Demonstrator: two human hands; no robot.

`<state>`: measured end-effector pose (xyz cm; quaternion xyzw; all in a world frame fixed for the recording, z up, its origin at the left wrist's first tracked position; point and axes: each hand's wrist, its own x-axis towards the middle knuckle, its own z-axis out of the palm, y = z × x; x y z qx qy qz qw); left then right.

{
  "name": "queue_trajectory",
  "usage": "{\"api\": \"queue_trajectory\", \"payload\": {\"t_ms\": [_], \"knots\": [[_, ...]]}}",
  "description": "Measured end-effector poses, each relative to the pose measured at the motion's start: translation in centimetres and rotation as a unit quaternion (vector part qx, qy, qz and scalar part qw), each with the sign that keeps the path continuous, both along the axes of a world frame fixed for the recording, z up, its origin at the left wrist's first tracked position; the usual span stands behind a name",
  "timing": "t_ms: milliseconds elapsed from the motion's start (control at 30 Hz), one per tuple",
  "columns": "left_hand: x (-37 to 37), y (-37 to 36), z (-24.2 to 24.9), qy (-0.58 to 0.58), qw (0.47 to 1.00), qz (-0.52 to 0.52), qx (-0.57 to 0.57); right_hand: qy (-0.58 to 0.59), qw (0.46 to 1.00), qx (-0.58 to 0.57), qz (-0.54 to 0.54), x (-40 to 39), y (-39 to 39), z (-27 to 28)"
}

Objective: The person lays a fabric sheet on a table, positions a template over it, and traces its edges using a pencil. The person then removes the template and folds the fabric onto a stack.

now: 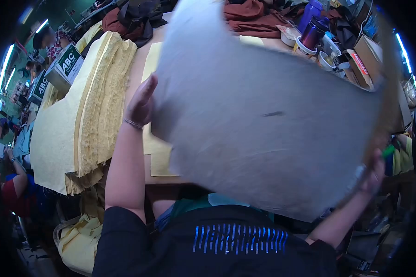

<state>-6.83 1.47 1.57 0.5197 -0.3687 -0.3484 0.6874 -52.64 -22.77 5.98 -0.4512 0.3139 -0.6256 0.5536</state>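
Observation:
A large grey cardboard sheet point(263, 106), cut with curved and stepped edges, is raised in front of me and hides much of the table. At its left edge is my left hand point(142, 101), thumb up, closed on the sheet; some of its fingers are hidden. My right hand point(373, 177), slightly blurred, grips the lower right edge. A small green object point(388, 151) juts out beside that hand; I cannot make out what it is. Pale yellow pieces point(164, 165) lie flat under the sheet, left of its middle.
On the left stands a thick stack of yellow fibrous pieces point(78, 115), beside ABC boxes point(70, 64). Dark red cloth point(252, 21), a purple bottle point(309, 15), a tumbler point(315, 33), tubs and an open carton point(367, 60) fill the back. Another person point(19, 182) sits far left.

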Motion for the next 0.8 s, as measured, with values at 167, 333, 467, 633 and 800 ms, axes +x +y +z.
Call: {"api": "queue_trajectory", "payload": {"t_ms": [167, 333, 467, 633, 800], "knots": [[3.0, 6.3, -4.6, 0.032, 0.987, 0.156, 0.019, 0.242, 0.965, -0.041, 0.095, 11.3, -2.8, -7.9], [5.3, 8.1, -8.1, 0.032, 0.966, 0.249, 0.052, 0.414, 0.9, -0.119, 0.072, 18.8, -5.6, -13.1], [7.9, 7.7, -10.3, 0.015, 0.957, 0.267, 0.111, 0.534, 0.831, -0.152, 0.036, 22.4, -6.0, -12.8], [8.2, 6.5, -10.4, -0.069, 0.927, 0.282, 0.236, 0.63, 0.766, -0.122, 0.043, 23.6, -5.5, -12.5], [8.5, 6.4, -11.3, -0.227, 0.88, 0.29, 0.299, 0.654, 0.745, -0.122, 0.045, 24.1, -6.1, -12.4]]}}
